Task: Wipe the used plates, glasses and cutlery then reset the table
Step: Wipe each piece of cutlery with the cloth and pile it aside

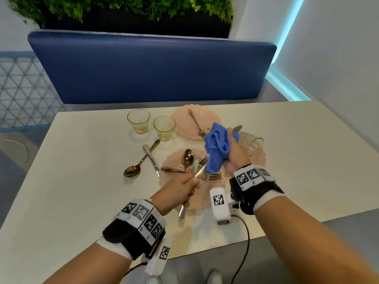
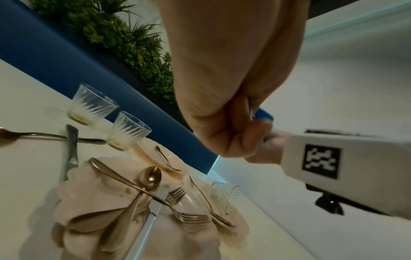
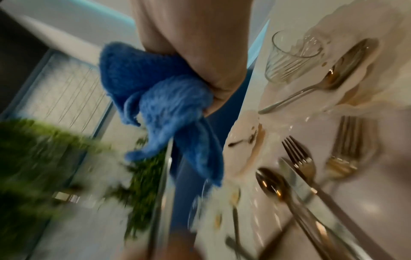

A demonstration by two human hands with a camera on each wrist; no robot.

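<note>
My left hand grips the handle of a silver knife, held in the air over the near pink plate. My right hand holds a blue cloth bunched round the blade; the knife tip shows above that hand. On the near plate lie a gold spoon, forks and another knife. The far pink plate carries a fork. A clear glass lies on its side on a third plate at the right. In the right wrist view the cloth hangs from my right hand.
Two used glasses stand upright at the back of the white table. A gold spoon and a silver knife lie crossed left of the plates. A blue bench runs behind the table.
</note>
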